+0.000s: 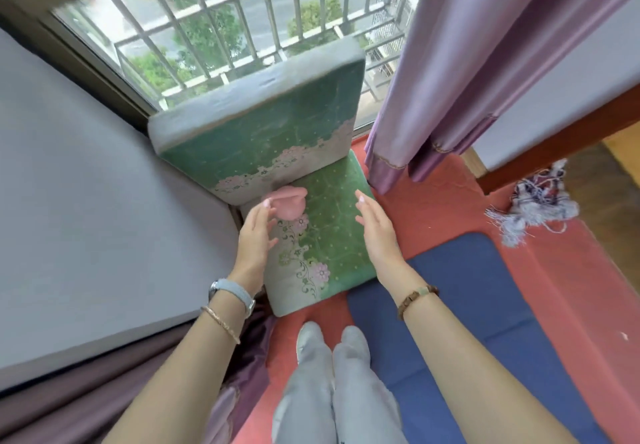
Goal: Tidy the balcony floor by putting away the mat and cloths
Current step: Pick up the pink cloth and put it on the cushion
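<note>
A thick green floral cushion mat (332, 229) lies on the floor by the window, and its other half (263, 132) stands folded up against the window. A small pink object (287, 203) sits on the flat half near the fold, and what it is I cannot tell. My left hand (254, 237) hovers with straight fingers beside that pink object, its fingertips close to it. Over the mat's right edge my right hand (375, 227) hangs flat, holding nothing. A dark blue mat (467, 322) lies on the red floor covering (561, 277). A fringed blue-and-white cloth (536, 204) sits crumpled at the right.
A grey mattress (86, 218) fills the left side. Purple curtains (450, 63) hang at the right of the barred window (225, 21), and more purple curtain fabric (239, 374) lies low on the left. A wooden frame (554, 142) crosses the right. My legs (332, 374) stand between both mats.
</note>
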